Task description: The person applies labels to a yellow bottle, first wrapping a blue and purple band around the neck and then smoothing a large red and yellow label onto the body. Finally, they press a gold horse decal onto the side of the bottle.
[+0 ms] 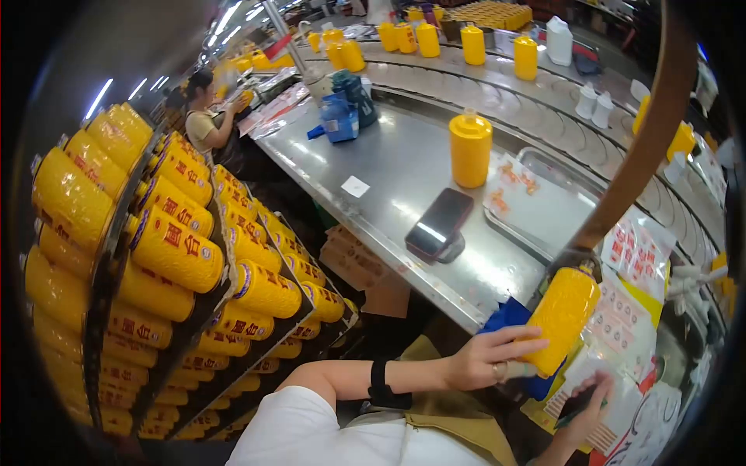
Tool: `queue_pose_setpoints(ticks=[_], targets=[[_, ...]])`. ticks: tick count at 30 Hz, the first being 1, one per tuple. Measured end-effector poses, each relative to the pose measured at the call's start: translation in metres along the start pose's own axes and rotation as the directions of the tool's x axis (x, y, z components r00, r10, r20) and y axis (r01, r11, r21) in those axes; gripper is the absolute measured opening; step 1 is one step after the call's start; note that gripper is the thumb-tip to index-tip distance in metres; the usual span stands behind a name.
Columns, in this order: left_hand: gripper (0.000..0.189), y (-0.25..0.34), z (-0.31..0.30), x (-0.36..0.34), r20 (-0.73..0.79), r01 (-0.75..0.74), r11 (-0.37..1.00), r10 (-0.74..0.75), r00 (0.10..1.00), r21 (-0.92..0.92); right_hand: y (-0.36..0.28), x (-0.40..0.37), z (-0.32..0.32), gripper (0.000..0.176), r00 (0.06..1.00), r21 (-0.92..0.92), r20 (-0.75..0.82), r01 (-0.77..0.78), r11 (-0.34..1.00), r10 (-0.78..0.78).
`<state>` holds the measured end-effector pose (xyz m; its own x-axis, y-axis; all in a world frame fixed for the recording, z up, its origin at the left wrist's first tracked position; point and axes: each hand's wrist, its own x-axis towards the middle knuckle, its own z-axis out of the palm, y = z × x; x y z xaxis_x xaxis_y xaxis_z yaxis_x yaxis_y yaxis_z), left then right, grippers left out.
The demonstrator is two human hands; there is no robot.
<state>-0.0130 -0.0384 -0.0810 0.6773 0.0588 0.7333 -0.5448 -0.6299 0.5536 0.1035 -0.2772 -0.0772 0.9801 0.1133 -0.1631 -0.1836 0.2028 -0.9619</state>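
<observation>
My left hand (495,358) is closed around the lower end of a yellow bottle (565,314), which lies tilted with its neck pointing up and away. A ring sits on one finger. Below and to the right, my right hand (588,409) has its fingers curled against a small dark thing (573,405) whose kind I cannot make out. Blue cloth (507,314) shows behind the held bottle. Sheets of red-and-white printed labels (622,314) lie beside it. Another yellow bottle (471,151) stands upright on the metal table (388,179).
A phone (440,223) and a metal tray (536,210) with orange scraps lie on the table. Beyond runs a curved conveyor (435,68) carrying yellow bottles. On the left, racks hold many labelled yellow bottles (177,247). A co-worker (208,116) sits at the far left.
</observation>
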Motion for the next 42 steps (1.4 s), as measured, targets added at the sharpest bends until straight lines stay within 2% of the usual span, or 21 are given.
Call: queue_pose_setpoints(ticks=[1,7,8,10,11,12,15,20,22,23,24,26,28,30,32,34,35,36,38,39,42], targets=[[0.034,-0.002,0.0,0.001,0.019,-0.09,0.992,0.089,0.996,0.091,0.001,0.001,0.0,0.031,1.0,0.006,0.018,0.015,1.0,-0.015],[0.024,-0.006,0.01,0.026,0.114,-0.274,0.951,0.259,0.959,0.144,-0.007,-0.011,0.028,0.031,0.975,0.019,0.212,0.058,0.998,-0.06],[0.024,-0.008,0.009,0.022,0.106,-0.277,0.949,0.263,0.959,0.15,-0.007,-0.012,0.026,0.031,0.967,0.016,0.248,0.064,0.998,-0.066],[0.025,-0.014,0.006,0.006,-0.072,-0.154,0.986,0.159,0.985,0.068,0.003,-0.002,0.007,0.033,0.991,0.046,0.13,0.003,0.999,-0.009],[0.028,-0.009,0.007,0.003,-0.09,-0.03,0.999,0.027,0.996,-0.03,0.004,0.0,0.006,0.033,0.994,0.029,0.101,0.033,0.999,-0.036],[0.028,-0.008,0.006,0.001,-0.091,-0.025,0.999,0.022,0.996,-0.032,0.003,0.0,0.004,0.033,0.996,0.005,0.07,0.06,0.998,-0.06],[0.022,-0.004,0.006,0.006,0.049,-0.171,0.978,0.166,0.985,0.123,-0.001,-0.004,0.011,0.033,0.992,-0.027,0.108,0.066,0.997,-0.063],[0.018,-0.014,0.007,0.019,0.07,-0.303,0.948,0.298,0.952,0.093,-0.004,-0.013,0.025,0.032,0.969,0.035,0.231,0.085,0.996,-0.091],[0.027,-0.019,0.009,0.002,-0.106,-0.166,0.982,0.175,0.979,0.09,0.007,0.0,0.003,0.033,1.0,0.067,0.022,0.02,0.998,-0.022],[0.037,-0.013,0.006,0.0,-0.087,-0.049,0.998,0.047,0.995,-0.025,0.008,0.005,-0.002,0.034,0.995,0.025,0.004,0.095,0.995,-0.095],[0.037,-0.006,0.004,-0.003,-0.089,-0.036,0.999,0.033,0.996,-0.024,0.009,0.008,-0.007,0.034,0.996,0.019,0.008,0.084,0.996,-0.084],[0.044,0.007,-0.001,0.002,0.114,0.258,0.94,-0.238,0.964,-0.221,0.003,0.01,-0.007,0.034,0.989,-0.022,0.054,0.14,0.99,-0.139],[0.041,0.003,0.01,0.012,0.097,0.202,0.96,-0.186,0.978,-0.193,-0.004,-0.004,0.015,0.033,0.994,0.033,0.043,0.095,0.995,-0.096],[0.031,-0.009,0.017,0.024,0.112,-0.274,0.951,0.259,0.959,0.143,-0.01,-0.015,0.033,0.033,0.976,0.013,0.196,0.095,0.995,-0.096],[0.02,-0.009,0.007,0.021,0.116,-0.275,0.958,0.265,0.957,0.084,-0.004,-0.013,0.021,0.032,0.96,0.003,0.264,0.1,0.995,-0.097],[0.02,-0.018,0.009,0.004,-0.07,-0.166,0.985,0.169,0.983,0.04,0.002,-0.007,0.006,0.033,0.993,0.051,0.109,0.034,0.998,-0.04],[0.022,-0.017,0.012,-0.003,-0.062,-0.106,0.994,0.105,0.993,-0.016,-0.02,-0.018,0.012,0.041,0.999,-0.079,0.051,0.011,0.997,-0.007],[0.022,-0.011,0.011,-0.005,-0.058,-0.097,0.995,0.096,0.994,-0.017,-0.024,-0.019,0.017,0.041,0.999,-0.081,0.049,0.002,0.997,0.002],[0.016,0.003,0.012,-0.002,0.076,0.214,0.955,-0.202,0.976,-0.207,-0.029,-0.019,0.023,0.04,1.0,-0.075,0.004,0.004,0.997,-0.003],[0.013,-0.003,0.01,0.011,0.045,-0.139,0.99,0.139,0.989,0.008,-0.026,-0.019,0.024,0.04,1.0,-0.076,0.003,0.005,0.997,-0.005],[0.013,-0.005,0.013,0.031,0.134,-0.268,0.957,0.252,0.958,0.116,-0.01,-0.018,0.029,0.033,0.983,-0.054,0.162,0.093,0.994,-0.083]])
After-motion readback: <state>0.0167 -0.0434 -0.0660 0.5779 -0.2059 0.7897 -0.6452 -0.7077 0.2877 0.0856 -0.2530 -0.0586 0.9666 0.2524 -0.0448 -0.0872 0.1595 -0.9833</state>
